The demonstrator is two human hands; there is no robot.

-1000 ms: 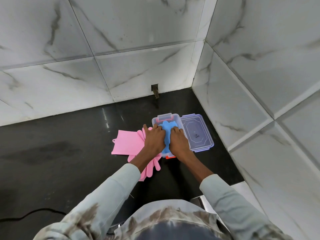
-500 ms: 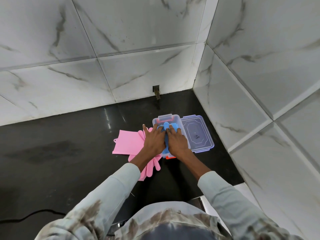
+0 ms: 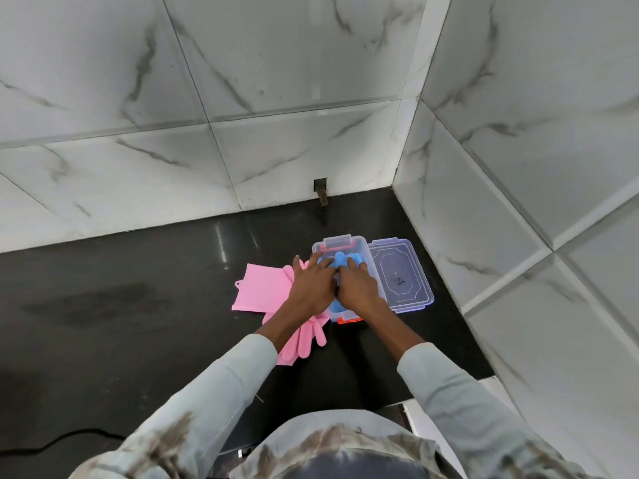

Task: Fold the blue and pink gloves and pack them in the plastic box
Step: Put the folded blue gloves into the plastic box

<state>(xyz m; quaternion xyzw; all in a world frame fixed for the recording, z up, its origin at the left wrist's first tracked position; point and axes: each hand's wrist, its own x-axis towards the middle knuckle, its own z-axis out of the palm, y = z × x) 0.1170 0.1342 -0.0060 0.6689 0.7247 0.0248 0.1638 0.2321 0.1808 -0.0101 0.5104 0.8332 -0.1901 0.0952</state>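
Both hands are pressing the blue gloves [image 3: 340, 261] down into the clear box [image 3: 371, 271], which sits on the black counter [image 3: 138, 305] near the far right corner. The left hand [image 3: 313, 286] lies flat with fingers spread over the left side of the bundle; the right hand [image 3: 356, 286] lies flat beside it, fingers reaching toward the box's far end. Neither hand is closed on anything: both are open, palms down, touching each other over the blue. A bulge of blue shows past the fingertips at the far end, and a strip shows at the near end, inside the wall.

The lid [image 3: 401, 276] lies flat just right of the box, touching it. The pink gloves [image 3: 262, 288] lie unfolded on the counter just left of the box, partly under the left forearm, with their fingers pointing toward the person.

To do this step well, I judge that the press should go straight down and spread toward the far end, where the bundle stands highest, so the blue lies level and low. Silicone-like gloves will likely spring back, so one hand should probably hold them down while the other reaches for the pink pair. Room must be left above for that pair and for the lid to close. Pushing sideways could slide the light box on the glossy counter.
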